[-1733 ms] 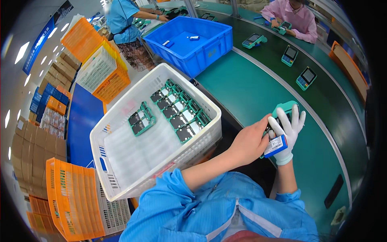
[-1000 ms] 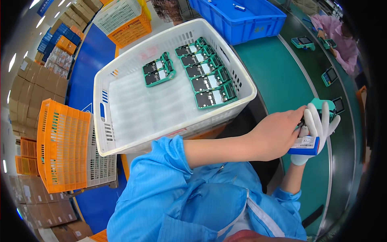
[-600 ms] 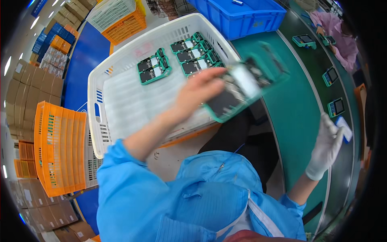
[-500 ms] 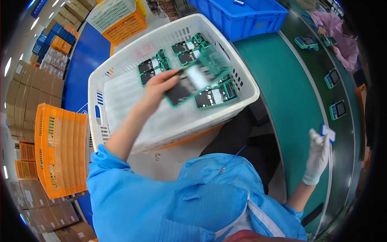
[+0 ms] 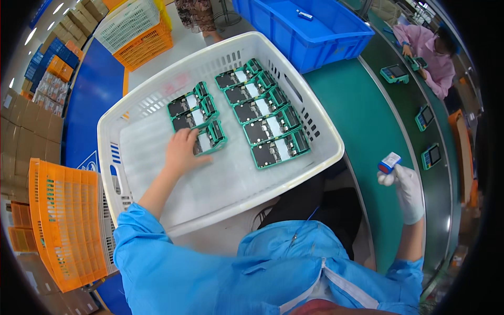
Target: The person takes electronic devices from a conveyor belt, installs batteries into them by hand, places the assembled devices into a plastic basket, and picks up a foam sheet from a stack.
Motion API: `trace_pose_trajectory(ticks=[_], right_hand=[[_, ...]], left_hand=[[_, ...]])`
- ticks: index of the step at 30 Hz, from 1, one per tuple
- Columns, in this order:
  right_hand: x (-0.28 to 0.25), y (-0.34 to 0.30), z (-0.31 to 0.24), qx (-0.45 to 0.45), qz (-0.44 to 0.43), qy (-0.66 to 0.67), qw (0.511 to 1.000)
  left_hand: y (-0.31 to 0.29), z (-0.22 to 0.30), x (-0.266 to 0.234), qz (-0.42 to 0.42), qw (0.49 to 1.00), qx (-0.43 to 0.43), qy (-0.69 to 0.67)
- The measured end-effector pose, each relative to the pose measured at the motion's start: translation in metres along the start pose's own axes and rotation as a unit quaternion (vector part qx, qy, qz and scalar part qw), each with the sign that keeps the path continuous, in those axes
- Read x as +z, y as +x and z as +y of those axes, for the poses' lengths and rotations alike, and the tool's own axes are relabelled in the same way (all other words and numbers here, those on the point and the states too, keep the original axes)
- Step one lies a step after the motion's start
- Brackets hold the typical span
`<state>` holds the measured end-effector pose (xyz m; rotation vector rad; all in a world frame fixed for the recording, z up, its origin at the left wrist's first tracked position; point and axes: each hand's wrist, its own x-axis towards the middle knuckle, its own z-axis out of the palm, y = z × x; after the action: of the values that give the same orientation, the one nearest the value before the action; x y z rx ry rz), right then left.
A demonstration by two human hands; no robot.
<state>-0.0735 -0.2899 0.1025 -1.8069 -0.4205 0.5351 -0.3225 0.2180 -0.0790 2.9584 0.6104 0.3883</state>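
Head view: left hand (image 5: pixel 182 152) on a green device (image 5: pixel 214 137), can't tell if it's gripping; right hand (image 5: pixel 408 191) pinches a blue-and-white block (image 5: pixel 389 161)!

The head-worn fisheye camera looks steeply downward.

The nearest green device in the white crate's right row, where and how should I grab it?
Probably by the left end of the green device, at the black panel, from above and the left. That end borders the white padding, while the far edge sits close to the next device and the raised right end is near the crate wall.
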Motion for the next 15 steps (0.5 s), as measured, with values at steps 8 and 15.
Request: trace_pose_trajectory(ticks=[8,15], right_hand=[[0.021,0.186,-0.077,-0.239,-0.111,-0.147,0.953],[0.027,0.259,-0.101,-0.284,-0.013,-0.223,0.932]], left_hand=[[-0.002,0.009,0.010,-0.022,1.000,-0.017,-0.006],[-0.007,-0.012,0.036,-0.005,1.000,-0.006,0.004]])
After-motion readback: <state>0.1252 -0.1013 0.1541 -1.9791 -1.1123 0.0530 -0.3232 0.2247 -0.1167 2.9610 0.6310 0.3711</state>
